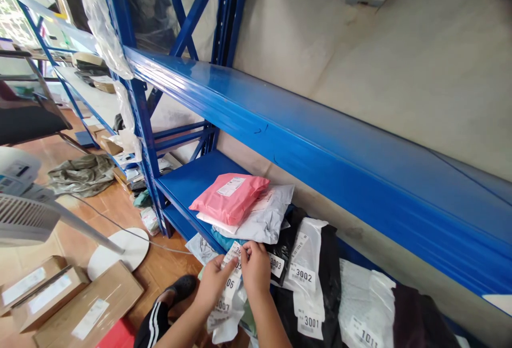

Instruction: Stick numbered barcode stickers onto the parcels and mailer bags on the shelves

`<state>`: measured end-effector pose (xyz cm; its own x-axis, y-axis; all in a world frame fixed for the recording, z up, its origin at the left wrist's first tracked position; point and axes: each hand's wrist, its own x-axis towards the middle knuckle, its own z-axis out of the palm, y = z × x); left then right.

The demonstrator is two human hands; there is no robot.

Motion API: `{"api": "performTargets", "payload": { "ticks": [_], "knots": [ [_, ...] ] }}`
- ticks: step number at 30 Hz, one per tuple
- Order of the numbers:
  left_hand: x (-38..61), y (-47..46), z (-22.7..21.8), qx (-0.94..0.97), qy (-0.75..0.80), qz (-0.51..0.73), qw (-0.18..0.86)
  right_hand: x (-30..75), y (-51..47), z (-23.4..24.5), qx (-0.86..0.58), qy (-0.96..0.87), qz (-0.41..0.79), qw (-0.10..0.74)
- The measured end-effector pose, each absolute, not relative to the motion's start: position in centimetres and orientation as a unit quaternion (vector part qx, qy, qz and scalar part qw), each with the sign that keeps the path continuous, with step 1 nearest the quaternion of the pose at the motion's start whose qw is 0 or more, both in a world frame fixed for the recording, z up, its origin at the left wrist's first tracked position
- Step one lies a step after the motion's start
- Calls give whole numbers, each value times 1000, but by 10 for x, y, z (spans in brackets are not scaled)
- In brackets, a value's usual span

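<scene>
A strip of white number labels [222,305] hangs down in front of the lower shelf, with "06" and "3007" readable on it. My left hand [215,280] is closed on the strip near its upper part, thumb over the paper. At its top end my right hand [256,265] is closed in a pinch, fingertips against the strip's edge. Just behind my hands lies a grey-white mailer bag [266,220] with a pink parcel [230,199] on top. A black parcel marked 3003 [277,264] is right beside my right hand.
Along the shelf to the right lie parcels labelled 3002 [302,274], 3001 [310,322] and 1011 [364,332]. A blue shelf beam [280,129] runs above. On the floor at left are cardboard boxes [92,305] and a white fan [28,215] with a round base and cord.
</scene>
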<state>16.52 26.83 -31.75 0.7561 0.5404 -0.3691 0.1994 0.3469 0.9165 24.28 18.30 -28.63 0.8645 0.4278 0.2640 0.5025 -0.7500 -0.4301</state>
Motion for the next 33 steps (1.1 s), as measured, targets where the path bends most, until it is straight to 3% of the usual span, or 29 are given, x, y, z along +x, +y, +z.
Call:
{"api": "performTargets", "payload": {
  "ticks": [4, 11, 17, 22, 33],
  "knots": [
    [136, 285, -304, 670, 288, 134, 671, 238, 177, -280, -945, -232, -50, 225],
    [170, 289, -280, 501, 173, 115, 840, 248, 163, -211, -888, -323, -120, 304],
    [239, 258, -273, 497, 238, 139, 823, 300, 160, -198, -914, -283, 80, 279],
    [252, 245, -278, 534, 290, 189, 771, 311, 155, -211, -904, -255, 86, 333],
    [247, 239, -279, 567, 303, 136, 754, 302, 168, -210, -961, -202, 63, 178]
  ]
}}
